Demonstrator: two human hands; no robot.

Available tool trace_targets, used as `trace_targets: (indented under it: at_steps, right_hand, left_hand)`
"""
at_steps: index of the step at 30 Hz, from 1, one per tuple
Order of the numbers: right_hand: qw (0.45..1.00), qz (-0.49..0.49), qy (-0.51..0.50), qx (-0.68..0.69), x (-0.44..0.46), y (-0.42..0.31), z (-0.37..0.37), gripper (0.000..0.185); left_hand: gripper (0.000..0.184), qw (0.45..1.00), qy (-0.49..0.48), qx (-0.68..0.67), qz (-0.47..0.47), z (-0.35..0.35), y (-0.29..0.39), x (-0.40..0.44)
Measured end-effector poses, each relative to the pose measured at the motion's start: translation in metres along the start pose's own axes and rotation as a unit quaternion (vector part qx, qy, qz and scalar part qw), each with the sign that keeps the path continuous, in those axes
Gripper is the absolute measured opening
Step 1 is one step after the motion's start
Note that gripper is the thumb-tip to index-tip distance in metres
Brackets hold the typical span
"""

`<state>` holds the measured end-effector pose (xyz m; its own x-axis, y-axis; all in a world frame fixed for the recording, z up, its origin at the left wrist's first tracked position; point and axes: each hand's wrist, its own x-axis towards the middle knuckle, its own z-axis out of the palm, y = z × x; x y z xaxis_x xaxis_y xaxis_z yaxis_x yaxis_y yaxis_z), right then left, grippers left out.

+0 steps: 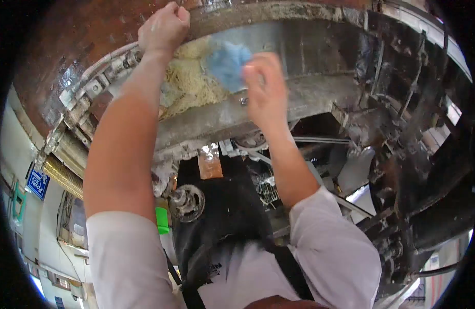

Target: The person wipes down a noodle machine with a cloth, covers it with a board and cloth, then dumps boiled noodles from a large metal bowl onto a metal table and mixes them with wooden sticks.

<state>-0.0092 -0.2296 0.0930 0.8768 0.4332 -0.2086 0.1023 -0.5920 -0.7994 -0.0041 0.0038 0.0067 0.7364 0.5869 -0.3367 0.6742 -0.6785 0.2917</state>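
My left hand [164, 28] is closed at the upper left, above the rim of a long metal trough; what it holds, if anything, is hidden. Lower and to the right, my right hand [265, 87] is blurred, its fingers curled against a blue cloth-like piece [228, 66]. A pale yellow, stringy mass [194, 85] lies in the metal trough [320, 95], between my two hands and partly under the blue piece.
Dark, dirty machinery [402, 92] fills the right side. A round metal wheel [187, 203] sits below the trough, near my body. At the left are a metal cylinder [67, 147], a ribbed hose [62, 176] and a blue sign [38, 180].
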Motion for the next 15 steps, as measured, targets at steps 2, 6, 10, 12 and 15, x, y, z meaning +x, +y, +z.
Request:
trace_targets:
  at_steps: [2,6,10,12,15]
  right_hand:
    - [0.989,-0.079,0.126,-0.027,0.007,0.018,-0.017,0.028]
    - [0.862,0.177,0.365,0.304,0.045,0.051,-0.066,0.036]
    - [0.914,0.206,0.331,-0.113,0.094,0.116,-0.143,0.052]
    - [0.922,0.131,0.329,-0.158,0.114,0.157,-0.159,0.058]
    - [0.826,0.015,0.332,-0.455,0.15,0.282,-0.164,0.051]
  left_hand:
    - [0.039,1.0,0.011,0.007,0.009,0.009,-0.005,-0.003]
    - [0.037,1.0,0.005,0.0,-0.001,-0.001,0.001,0.001]
    - [0.035,1.0,0.003,-0.002,0.011,0.002,-0.005,0.001]
    - [0.035,1.0,-0.009,0.007,0.006,0.0,-0.001,0.0]
    - [0.035,1.0,0.009,-0.012,0.01,0.004,-0.003,0.0]
